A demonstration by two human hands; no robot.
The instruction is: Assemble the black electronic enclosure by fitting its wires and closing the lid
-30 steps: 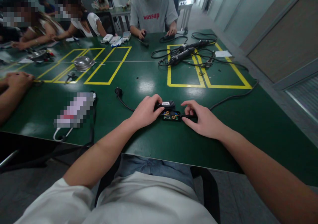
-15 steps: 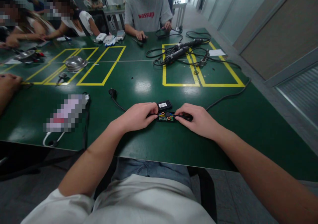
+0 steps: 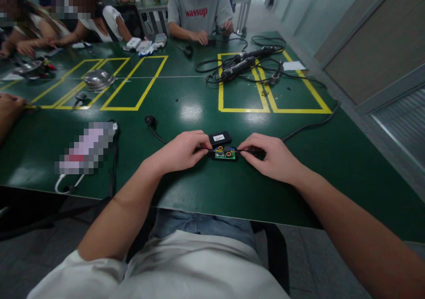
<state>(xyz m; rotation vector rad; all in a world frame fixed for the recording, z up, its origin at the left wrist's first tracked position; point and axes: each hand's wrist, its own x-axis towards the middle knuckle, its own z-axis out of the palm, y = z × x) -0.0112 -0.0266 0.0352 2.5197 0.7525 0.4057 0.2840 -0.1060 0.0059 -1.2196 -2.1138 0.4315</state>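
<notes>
In front of me on the table sits an open black case with a green circuit board (image 3: 220, 155) in it, carrying copper-coloured rings and coloured wires. My left hand (image 3: 179, 153) pinches a black cable at the case's left end. At the right end, my right hand (image 3: 270, 157) pinches the other black cable (image 3: 255, 151) between thumb and fingertips. Just behind the case lies its ribbed black cover (image 3: 219, 138) with a white label. From the left, a cable with a black plug (image 3: 150, 121) runs towards my left hand.
Black electric screwdrivers (image 3: 237, 69) and tangled cords lie within yellow tape markings (image 3: 244, 110). Further left are a metal bowl (image 3: 98, 79) and a pixelated item (image 3: 86, 148). A person across the table (image 3: 201, 11) handles something dark; another person's hand (image 3: 11, 109) is at the left.
The case and both hands appear slightly further right, and more of the green board shows. The camera view has shifted a little. Across the table, the person's hand has moved right, off a dark object.
</notes>
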